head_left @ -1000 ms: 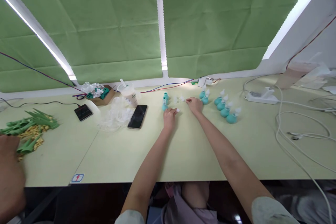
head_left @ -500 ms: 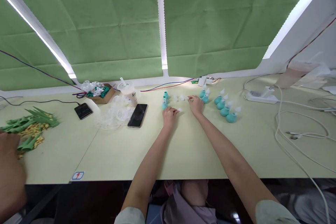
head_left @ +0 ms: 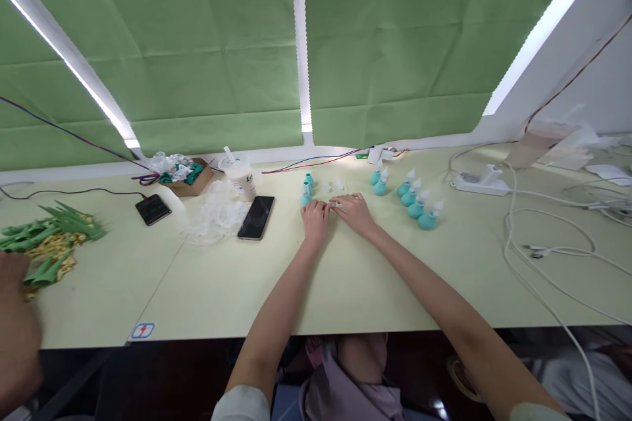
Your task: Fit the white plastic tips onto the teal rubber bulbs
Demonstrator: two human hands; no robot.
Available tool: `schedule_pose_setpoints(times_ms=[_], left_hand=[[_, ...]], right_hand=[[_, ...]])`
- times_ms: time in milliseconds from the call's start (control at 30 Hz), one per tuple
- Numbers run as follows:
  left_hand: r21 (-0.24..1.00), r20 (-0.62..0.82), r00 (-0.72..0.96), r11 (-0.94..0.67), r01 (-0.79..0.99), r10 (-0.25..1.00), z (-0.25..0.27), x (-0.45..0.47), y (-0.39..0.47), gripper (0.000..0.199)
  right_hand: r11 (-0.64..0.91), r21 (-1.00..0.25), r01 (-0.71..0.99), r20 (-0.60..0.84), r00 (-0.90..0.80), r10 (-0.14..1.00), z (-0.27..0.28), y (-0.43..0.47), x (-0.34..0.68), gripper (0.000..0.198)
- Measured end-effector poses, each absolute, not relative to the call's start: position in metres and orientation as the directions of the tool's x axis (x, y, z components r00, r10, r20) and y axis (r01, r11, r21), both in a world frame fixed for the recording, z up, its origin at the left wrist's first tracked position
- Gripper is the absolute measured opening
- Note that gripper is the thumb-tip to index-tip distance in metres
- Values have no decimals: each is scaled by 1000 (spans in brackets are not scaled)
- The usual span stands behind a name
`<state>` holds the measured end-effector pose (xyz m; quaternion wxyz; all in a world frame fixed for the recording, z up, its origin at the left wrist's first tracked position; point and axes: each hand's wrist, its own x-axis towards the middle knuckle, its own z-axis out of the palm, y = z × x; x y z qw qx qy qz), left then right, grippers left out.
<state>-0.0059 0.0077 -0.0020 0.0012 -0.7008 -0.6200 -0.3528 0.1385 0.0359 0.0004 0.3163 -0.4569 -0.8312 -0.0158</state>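
My left hand (head_left: 316, 218) and my right hand (head_left: 356, 214) meet over the table, fingertips pinched together. Between them is a small white piece (head_left: 332, 204), mostly covered by the fingers. Whatever else the right fingers pinch is too small to make out. Just behind my left hand stand small turquoise bottles (head_left: 307, 191), at least one without a tip. A few loose white pieces (head_left: 338, 185) lie beyond the hands. To the right, several round turquoise bottles with pointed white tips (head_left: 415, 207) stand in a slanting row, with another two (head_left: 380, 185) nearer the back.
Left of my hands lie a black phone (head_left: 256, 218), crumpled clear plastic (head_left: 213, 214) and a drink cup (head_left: 240, 177). A cardboard box (head_left: 197, 183) stands farther back. White cables (head_left: 513, 237) and a power strip (head_left: 481, 184) are at right. Another person's hand (head_left: 12, 276) is by green pieces (head_left: 49, 270).
My right hand has come left from near the loose white pieces to meet my left hand. The white piece at my left fingertips is now mostly covered. The whole view has shifted slightly.
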Motion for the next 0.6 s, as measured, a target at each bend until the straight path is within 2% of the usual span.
schedule_pose_setpoints(times_ms=[100, 200, 267, 333, 500, 600], left_hand=[[515, 545, -230, -106, 850, 806, 6, -6, 4, 24], [613, 528, -456, 50, 789, 717, 12, -10, 4, 37], [659, 481, -536, 117, 743, 694, 12, -13, 7, 41], [695, 413, -579, 168, 699, 703, 10, -18, 13, 43], [787, 165, -643, 294, 543, 748, 0, -28, 26, 43], [784, 140, -632, 304, 541, 762, -2, -31, 30, 38]], right_hand=[[417, -452, 789, 522, -145, 841, -5, 54, 137, 19], [215, -538, 815, 493, 98, 865, -12, 74, 140, 18], [112, -572, 813, 472, 214, 855, -15, 84, 141, 18], [75, -598, 798, 449, 256, 856, -18, 90, 142, 19], [72, -647, 759, 352, 214, 911, -18, 93, 140, 17], [61, -590, 805, 380, 210, 901, -18, 91, 140, 17]])
